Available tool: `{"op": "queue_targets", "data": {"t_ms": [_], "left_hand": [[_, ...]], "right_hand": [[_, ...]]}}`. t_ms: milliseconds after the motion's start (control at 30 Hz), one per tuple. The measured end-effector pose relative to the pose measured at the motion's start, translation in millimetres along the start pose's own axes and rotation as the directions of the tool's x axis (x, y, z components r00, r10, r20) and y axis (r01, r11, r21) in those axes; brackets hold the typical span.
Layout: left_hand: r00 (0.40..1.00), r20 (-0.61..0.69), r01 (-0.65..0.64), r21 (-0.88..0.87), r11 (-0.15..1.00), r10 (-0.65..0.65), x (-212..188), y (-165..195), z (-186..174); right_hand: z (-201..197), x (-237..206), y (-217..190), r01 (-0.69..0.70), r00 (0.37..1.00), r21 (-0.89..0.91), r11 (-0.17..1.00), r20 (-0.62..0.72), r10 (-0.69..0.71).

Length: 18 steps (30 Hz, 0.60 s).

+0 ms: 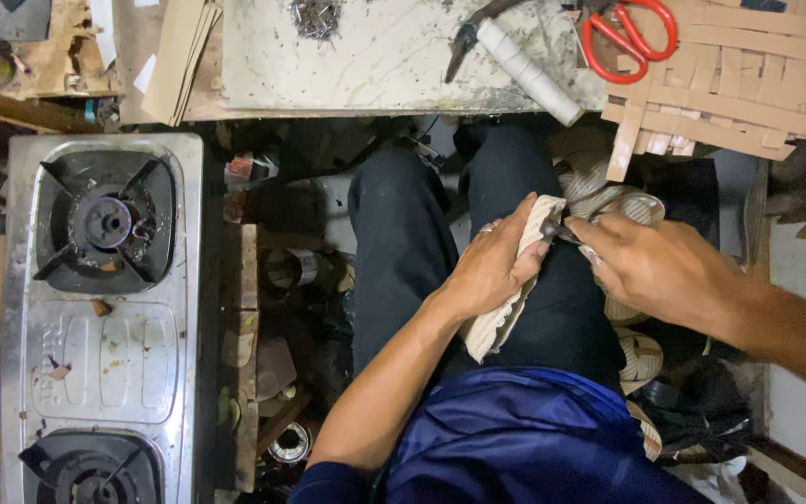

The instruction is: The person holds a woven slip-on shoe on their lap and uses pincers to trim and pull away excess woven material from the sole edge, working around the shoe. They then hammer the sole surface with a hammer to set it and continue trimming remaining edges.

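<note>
My left hand grips a pale ribbed fabric strip that lies along my dark trouser leg; a ring shows on one finger. My right hand is closed around a small dark tool whose tip touches the strip's top end by my left fingertips. A shiny roll of clear tape sits just behind my right hand's fingers. I cannot tell whether the right hand touches the roll.
A two-burner steel stove stands at the left. On the marble slab ahead lie pliers with a white handle, red scissors and a woven mat of cardboard strips. Cluttered tins and scraps fill the gap beside my leg.
</note>
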State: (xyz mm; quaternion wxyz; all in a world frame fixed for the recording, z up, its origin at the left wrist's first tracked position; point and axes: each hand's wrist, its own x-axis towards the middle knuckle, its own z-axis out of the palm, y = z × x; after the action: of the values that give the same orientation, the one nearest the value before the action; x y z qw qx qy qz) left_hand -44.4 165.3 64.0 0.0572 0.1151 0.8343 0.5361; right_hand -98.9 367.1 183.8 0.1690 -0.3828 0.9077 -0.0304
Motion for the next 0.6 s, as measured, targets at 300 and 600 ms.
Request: {"op": "queue_targets", "data": {"t_ms": [300, 600], "left_hand": [[0.99, 0.142, 0.068, -0.294, 0.953, -0.026, 11.5, -23.9, -7.6], [0.988, 0.152, 0.068, -0.368, 0.927, -0.012, 16.5, -18.3, -7.7]], "right_hand": [[66.3, -12.8, -1.2, 0.055, 0.892, 0.124, 0.991, -0.452, 0.007], [75.3, -20.3, -18.1, -0.127, 0.913, 0.317, 0.94, -0.332, 0.235]]}}
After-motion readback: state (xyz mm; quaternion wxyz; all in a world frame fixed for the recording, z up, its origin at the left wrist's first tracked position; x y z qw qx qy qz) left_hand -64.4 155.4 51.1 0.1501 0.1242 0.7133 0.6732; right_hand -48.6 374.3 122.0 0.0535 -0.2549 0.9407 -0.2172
